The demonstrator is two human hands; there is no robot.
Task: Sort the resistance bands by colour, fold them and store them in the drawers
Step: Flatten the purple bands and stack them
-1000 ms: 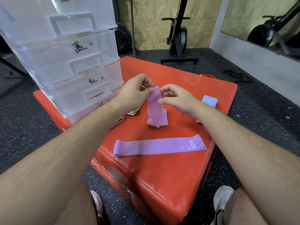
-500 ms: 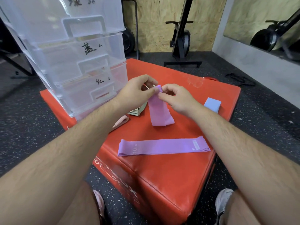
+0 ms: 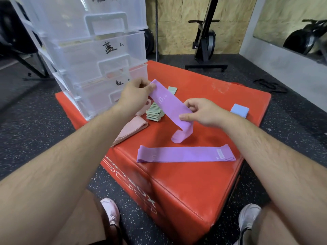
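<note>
A purple band (image 3: 168, 105) stretches slantwise above the red box (image 3: 203, 184). My left hand (image 3: 136, 96) pinches its upper end near the drawers. My right hand (image 3: 200, 112) pinches it lower down, and its loose end curls onto the box top. A second purple band (image 3: 185, 154) lies flat and unfolded near the box's front edge. A pink band (image 3: 131, 129) lies to the left, a stack of folded green bands (image 3: 155, 113) beside it, and a folded blue band (image 3: 239, 110) at the right. The clear plastic drawer unit (image 3: 92, 55) stands at the back left, its drawers pushed in.
The red box sits on a dark speckled gym floor. My knees and shoes (image 3: 110, 212) are close to its front. A black exercise machine (image 3: 205, 41) stands by the plywood wall behind. A dark strap (image 3: 270, 85) lies on the floor at the right.
The purple band hung folded from both hands held together; now my hands have moved apart and it is drawn out slantwise. The green and pink bands have come into view.
</note>
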